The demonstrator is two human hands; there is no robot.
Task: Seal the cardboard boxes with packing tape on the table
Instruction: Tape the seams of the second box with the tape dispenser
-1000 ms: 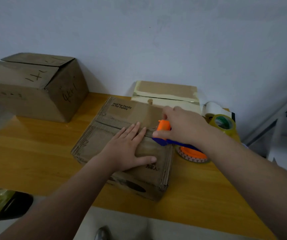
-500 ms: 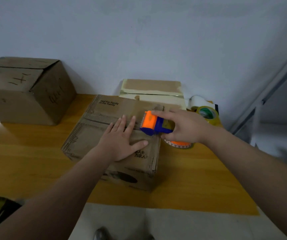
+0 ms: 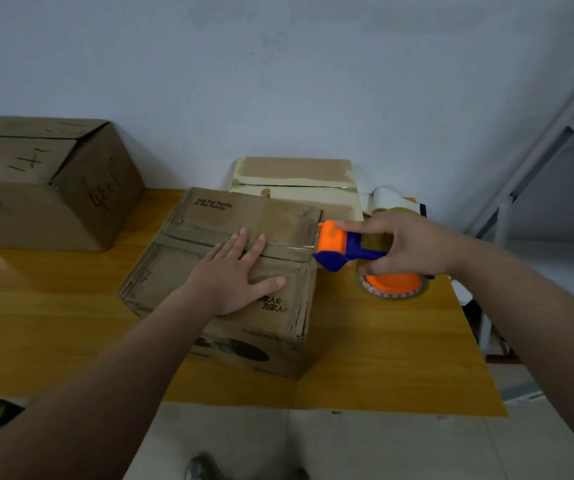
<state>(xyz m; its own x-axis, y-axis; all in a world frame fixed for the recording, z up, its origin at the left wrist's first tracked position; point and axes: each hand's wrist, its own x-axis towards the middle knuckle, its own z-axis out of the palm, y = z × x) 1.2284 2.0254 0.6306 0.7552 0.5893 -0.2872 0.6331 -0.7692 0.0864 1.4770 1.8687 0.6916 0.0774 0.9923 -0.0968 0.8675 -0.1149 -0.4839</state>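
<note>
Orange-and-blue tape dispenser (image 3: 342, 244) sits gripped in the right hand (image 3: 406, 245), pointing left at the box (image 3: 244, 258) edge. The left hand (image 3: 233, 278) lies flat, fingers (image 3: 240, 242) spread, holding nothing.

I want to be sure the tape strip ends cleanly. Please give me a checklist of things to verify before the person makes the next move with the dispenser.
1. Left hand presses flat on the box top, holding the flaps: ok.
2. Right hand grips the tape dispenser: ok.
3. Dispenser has reached the box's right edge, with a clear tape strip along the seam: ok.
4. Tape runs the whole seam under the left hand: cannot tell.
5. Tape is cut from the dispenser: not ok, it looks attached.
6. Free table space right of the box to pull the tape down the side: ok.
</note>
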